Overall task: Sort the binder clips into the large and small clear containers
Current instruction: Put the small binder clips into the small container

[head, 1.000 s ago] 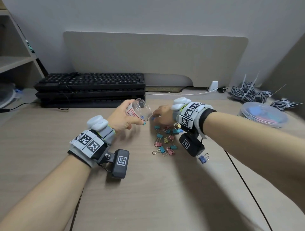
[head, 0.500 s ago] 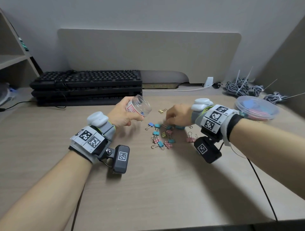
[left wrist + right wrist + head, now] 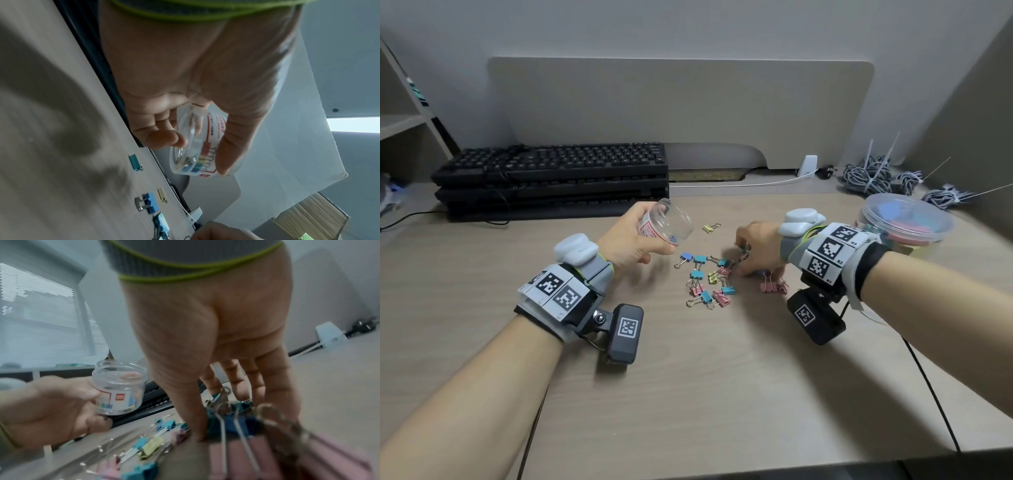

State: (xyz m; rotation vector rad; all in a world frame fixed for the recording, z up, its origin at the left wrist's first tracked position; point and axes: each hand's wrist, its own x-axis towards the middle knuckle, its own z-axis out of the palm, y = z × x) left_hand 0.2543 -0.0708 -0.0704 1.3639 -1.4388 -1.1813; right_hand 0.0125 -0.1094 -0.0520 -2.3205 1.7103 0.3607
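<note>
My left hand [image 3: 628, 240] grips a small clear jar [image 3: 671, 224], tilted with its mouth toward the right. A few small clips lie at its bottom [image 3: 191, 162]. Loose pink, teal, blue and yellow binder clips [image 3: 709, 281] lie scattered on the desk between my hands. My right hand [image 3: 756, 246] reaches down onto the right side of that pile, its thumb and fingers pinching a teal clip [image 3: 218, 396]. Larger pink clips [image 3: 772, 286] lie just under that wrist. One yellow clip [image 3: 710, 227] lies apart, farther back. The large clear container [image 3: 914, 219] with coloured clips stands behind my right wrist.
Stacked black keyboards [image 3: 558, 178] sit at the back left, against a beige divider panel [image 3: 681, 102]. Bundled cables [image 3: 873, 174] and a white charger [image 3: 808, 165] lie at the back right. A shelf [image 3: 400, 120] stands at the far left. A thin black cable [image 3: 928, 383] crosses the desk at front right.
My right hand has left the jar's mouth and gone right and down onto the clip pile. The left hand keeps holding the tilted jar in nearly the same place.
</note>
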